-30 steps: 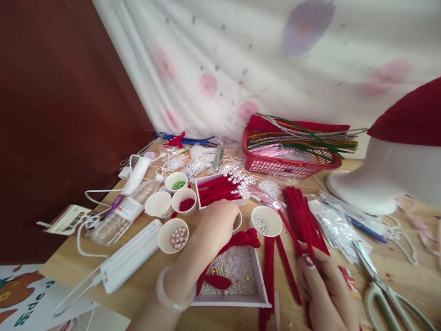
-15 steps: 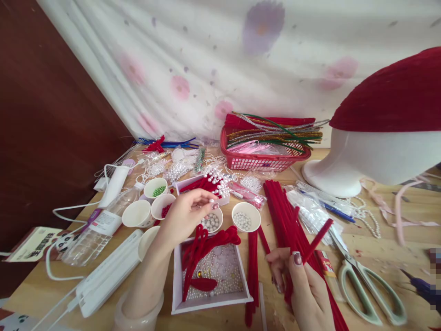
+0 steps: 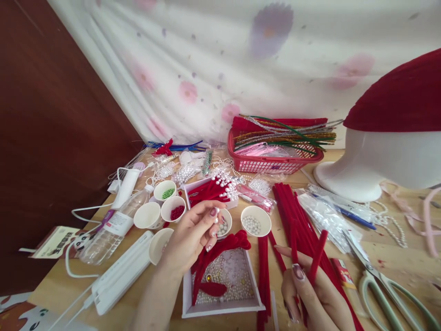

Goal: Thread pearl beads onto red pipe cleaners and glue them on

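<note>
My left hand (image 3: 188,239) is closed in a pinch on a small white pearl bead (image 3: 217,216). It hovers just above a paper cup of pearls (image 3: 225,226), which it partly hides. My right hand (image 3: 320,296), lower right, grips a fuzzy red pipe cleaner (image 3: 317,257); two red ends stick up between the fingers. Between and below the hands, a white tray (image 3: 223,312) carries loose pearls and red looped pipe-cleaner pieces. Another pearl cup (image 3: 263,229) stands right of the left hand. A bundle of long red pipe cleaners (image 3: 289,204) lies behind my right hand.
Scissors (image 3: 386,280) lie at the right, near a white mannequin head (image 3: 379,156) in a red cap. A red basket (image 3: 275,165) stands at the back. Cups with green beads (image 3: 168,193) and red beads (image 3: 177,212), a bottle (image 3: 117,225) and a power strip (image 3: 120,276) occupy the left.
My left hand has turned and moved slightly down, showing the pearl at its fingertips. My right hand has shifted right and down a little with the pipe cleaner. The whole view has shifted slightly.
</note>
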A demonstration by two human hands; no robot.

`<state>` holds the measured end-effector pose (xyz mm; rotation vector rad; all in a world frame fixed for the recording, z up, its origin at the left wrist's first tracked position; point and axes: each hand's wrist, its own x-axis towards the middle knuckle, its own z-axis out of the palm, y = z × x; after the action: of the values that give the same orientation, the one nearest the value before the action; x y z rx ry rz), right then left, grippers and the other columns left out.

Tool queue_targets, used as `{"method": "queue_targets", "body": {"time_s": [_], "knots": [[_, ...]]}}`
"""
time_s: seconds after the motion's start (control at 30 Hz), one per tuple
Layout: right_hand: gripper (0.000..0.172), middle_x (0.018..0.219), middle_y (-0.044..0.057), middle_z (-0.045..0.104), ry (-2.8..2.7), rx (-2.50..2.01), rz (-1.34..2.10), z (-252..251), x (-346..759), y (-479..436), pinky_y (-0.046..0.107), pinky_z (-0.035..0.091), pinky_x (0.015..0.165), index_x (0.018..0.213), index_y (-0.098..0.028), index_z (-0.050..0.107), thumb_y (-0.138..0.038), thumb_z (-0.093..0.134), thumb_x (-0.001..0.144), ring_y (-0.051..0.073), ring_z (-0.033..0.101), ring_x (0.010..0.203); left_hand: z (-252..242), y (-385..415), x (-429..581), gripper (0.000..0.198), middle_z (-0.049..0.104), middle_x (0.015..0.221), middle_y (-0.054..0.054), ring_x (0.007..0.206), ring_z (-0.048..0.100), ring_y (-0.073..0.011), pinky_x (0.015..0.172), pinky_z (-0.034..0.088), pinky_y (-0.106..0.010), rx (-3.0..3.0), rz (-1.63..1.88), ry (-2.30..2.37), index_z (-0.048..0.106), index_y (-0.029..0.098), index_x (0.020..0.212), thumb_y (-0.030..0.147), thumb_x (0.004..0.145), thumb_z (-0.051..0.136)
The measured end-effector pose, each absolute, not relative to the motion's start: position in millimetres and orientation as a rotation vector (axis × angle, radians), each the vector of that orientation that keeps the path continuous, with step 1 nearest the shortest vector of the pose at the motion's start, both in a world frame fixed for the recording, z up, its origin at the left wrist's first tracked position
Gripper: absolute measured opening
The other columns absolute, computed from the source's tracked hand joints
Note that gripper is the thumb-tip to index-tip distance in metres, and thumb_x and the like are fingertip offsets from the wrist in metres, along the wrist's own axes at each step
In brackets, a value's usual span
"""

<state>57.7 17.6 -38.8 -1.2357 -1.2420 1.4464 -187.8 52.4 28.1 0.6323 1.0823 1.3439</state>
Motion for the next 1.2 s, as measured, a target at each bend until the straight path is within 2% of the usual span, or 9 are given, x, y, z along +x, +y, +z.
{"method": "queue_targets", "body": {"time_s": [0.1,0.17,0.43,0.67,0.77,0.87,0.97,1.1,1.2], "knots": [[0.033,0.056,-0.004,0.06,-1.26,-1.238,1.395,-33.3,57.0,20.4,0.018,0.043,0.042,0.13,-0.027,0.063,-0.041,0.058,0.1,0.012,0.056,0.046,30.1,43.4,-186.6,0.011,0.062,0.067,0.003,0.054,0.059,-0.0077,0.054,0.053,-0.018,0.809,1.421,1.149,0.076,0.02,0.093,0.028,0.085,0.077],[0.028,0.059,-0.003,0.062,-1.265,-1.229,1.37,-30.7,56.3,22.0,0.018,0.044,0.042,0.122,-0.029,0.068,-0.042,0.06,0.099,0.012,0.055,0.046,33.7,36.6,-182.5,0.005,0.068,0.078,0.0,0.06,0.065,-0.0105,0.061,0.059,-0.023,0.98,1.499,1.193,0.077,0.022,0.09,0.021,0.087,0.073],[0.036,0.075,0.007,0.073,-1.258,-1.397,1.235,-36.8,59.0,25.7,0.027,0.059,0.051,0.11,-0.024,0.079,-0.049,0.071,0.086,0.023,0.07,0.064,43.0,26.3,-174.7,0.015,0.07,0.088,-0.003,0.069,0.065,-0.0135,0.061,0.062,-0.023,1.112,1.586,1.244,0.079,0.024,0.085,0.011,0.082,0.073],[0.034,0.086,0.006,0.077,-1.291,-1.364,1.251,-40.3,58.3,23.9,0.025,0.063,0.067,0.112,-0.027,0.079,-0.05,0.07,0.087,0.022,0.074,0.078,38.7,23.4,-177.7,0.014,0.069,0.09,-0.001,0.074,0.066,-0.0131,0.064,0.064,-0.023,1.141,1.519,1.221,0.077,0.026,0.087,0.012,0.084,0.074],[0.036,0.092,0.007,0.078,-1.236,-1.397,1.235,-40.1,56.8,20.4,0.023,0.061,0.058,0.114,-0.028,0.077,-0.05,0.072,0.086,0.019,0.071,0.069,39.7,22.8,-176.6,0.015,0.07,0.089,-0.001,0.076,0.066,-0.0129,0.064,0.063,-0.02,1.159,1.552,1.194,0.076,0.024,0.087,0.01,0.083,0.075],[0.035,0.066,0.0,0.066,-1.218,-1.404,1.236,-34.9,52.1,18.4,0.019,0.053,0.047,0.115,-0.027,0.075,-0.05,0.068,0.09,0.014,0.059,0.052,41.4,22.1,-176.4,0.017,0.07,0.086,0.0,0.079,0.067,-0.0124,0.064,0.061,-0.017,1.176,1.581,1.2,0.075,0.024,0.084,0.007,0.081,0.077],[0.033,0.058,-0.003,0.056,-1.213,-1.38,1.246,-28.5,47.1,19.0,0.017,0.046,0.043,0.114,-0.027,0.074,-0.051,0.065,0.093,0.011,0.052,0.048,42.6,21.2,-177.1,0.019,0.071,0.086,0.0,0.081,0.067,-0.0131,0.065,0.061,-0.018,1.203,1.579,1.18,0.075,0.024,0.085,0.006,0.081,0.076],[0.03,0.058,-0.003,0.056,-1.224,-1.342,1.247,-28.8,46.9,20.7,0.017,0.043,0.041,0.113,-0.028,0.074,-0.048,0.064,0.094,0.01,0.051,0.046,42.8,21.6,-177.6,0.018,0.071,0.088,-0.001,0.079,0.067,-0.0133,0.064,0.062,-0.019,1.156,1.57,1.129,0.078,0.025,0.086,0.008,0.083,0.075],[0.027,0.068,0.001,0.066,-1.263,-1.387,1.136,-31.2,48.8,20.7,0.019,0.044,0.039,0.108,-0.027,0.076,-0.046,0.07,0.09,0.013,0.055,0.049,43.2,23.2,-175.9,0.011,0.072,0.087,-0.001,0.071,0.067,-0.0113,0.059,0.062,-0.019,0.967,1.511,1.033,0.081,0.025,0.085,0.015,0.082,0.079]]}}
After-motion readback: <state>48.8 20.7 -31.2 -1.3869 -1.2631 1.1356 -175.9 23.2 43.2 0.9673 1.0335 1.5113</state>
